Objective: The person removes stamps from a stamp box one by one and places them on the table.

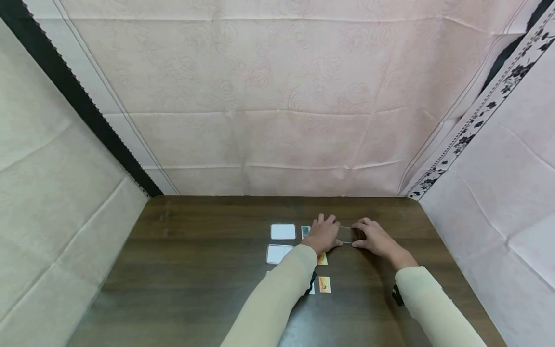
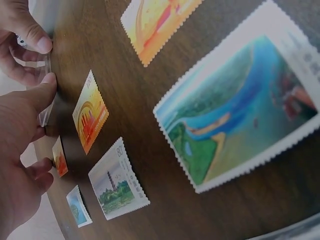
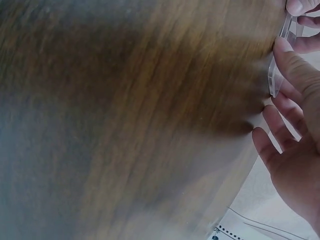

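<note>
A clear flat plastic case (image 1: 345, 234) lies between the two hands, close over the far part of the table. My left hand (image 1: 323, 233) pinches its left end, thumb on the near side and fingers beyond. At the opposite end, my right hand (image 1: 376, 237) grips it between thumb and fingers. The case's transparent edge (image 3: 273, 80) shows by the right thumb. Beside the left hand lie postage stamps: an orange one (image 2: 91, 114), one with a tower (image 2: 119, 182) and a small blue one (image 2: 78, 207). A stamp with a blue river (image 2: 235, 115) is nearest the left wrist camera.
Two white rectangular cases (image 1: 283, 231) lie left of the stamps, one behind the other; the left sleeve partly covers that area. Another orange stamp (image 1: 324, 284) lies nearer. The brown wooden table (image 1: 195, 270) meets hanging pale cloths (image 1: 277, 144) at the back and sides.
</note>
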`<state>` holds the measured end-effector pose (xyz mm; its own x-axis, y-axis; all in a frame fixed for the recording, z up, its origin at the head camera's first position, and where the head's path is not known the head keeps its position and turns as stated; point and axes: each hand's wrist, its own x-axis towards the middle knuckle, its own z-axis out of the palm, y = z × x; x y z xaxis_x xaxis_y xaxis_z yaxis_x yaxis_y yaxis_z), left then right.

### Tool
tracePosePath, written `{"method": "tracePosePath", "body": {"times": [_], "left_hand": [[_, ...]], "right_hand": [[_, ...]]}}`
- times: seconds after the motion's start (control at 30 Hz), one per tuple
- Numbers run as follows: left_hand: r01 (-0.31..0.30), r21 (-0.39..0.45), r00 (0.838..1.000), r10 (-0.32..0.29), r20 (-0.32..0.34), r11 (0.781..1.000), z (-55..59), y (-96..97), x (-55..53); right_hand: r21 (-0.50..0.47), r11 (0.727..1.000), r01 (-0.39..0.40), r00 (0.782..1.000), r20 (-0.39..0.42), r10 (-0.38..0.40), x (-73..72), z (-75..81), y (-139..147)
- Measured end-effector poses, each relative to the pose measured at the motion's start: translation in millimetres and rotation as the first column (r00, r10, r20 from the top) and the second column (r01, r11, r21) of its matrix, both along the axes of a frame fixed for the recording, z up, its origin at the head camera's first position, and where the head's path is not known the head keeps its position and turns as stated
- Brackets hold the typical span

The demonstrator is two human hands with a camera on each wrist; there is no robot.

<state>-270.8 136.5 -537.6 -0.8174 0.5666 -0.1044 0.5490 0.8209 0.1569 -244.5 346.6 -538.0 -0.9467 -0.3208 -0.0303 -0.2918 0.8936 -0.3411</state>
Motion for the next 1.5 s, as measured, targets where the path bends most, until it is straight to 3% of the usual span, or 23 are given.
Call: {"method": "tracePosePath", "body": {"times": [0.23, 0.6, 1.03, 1.5], "left_hand": [[-0.015, 0.024, 1.0, 0.015, 0.006, 1.0, 2.0, -2.2, 2.7], [0.022, 0.048, 0.998, -0.019, -0.056, 0.999, 13.0, -8.6, 4.0], [0.004, 0.116, 0.998, 0.004, -0.07, 0.993, 16.0, -35.3, -4.0], [0.023, 0.198, 0.998, -0.011, -0.058, 0.98, 34.4, -72.8, -2.2]], "right_hand": [[-0.029, 1.0, -0.002, 1.0, 0.015, 0.002, -0.1, -3.4, -0.4], [-0.041, 0.999, -0.003, 1.0, -0.015, 0.003, 1.9, 4.8, -7.9], [-0.03, 0.999, -0.018, 0.997, -0.073, 0.016, 1.2, 19.2, -33.1], [-0.088, 0.995, 0.035, 0.999, -0.014, -0.036, 0.2, 32.7, -64.6]]}}
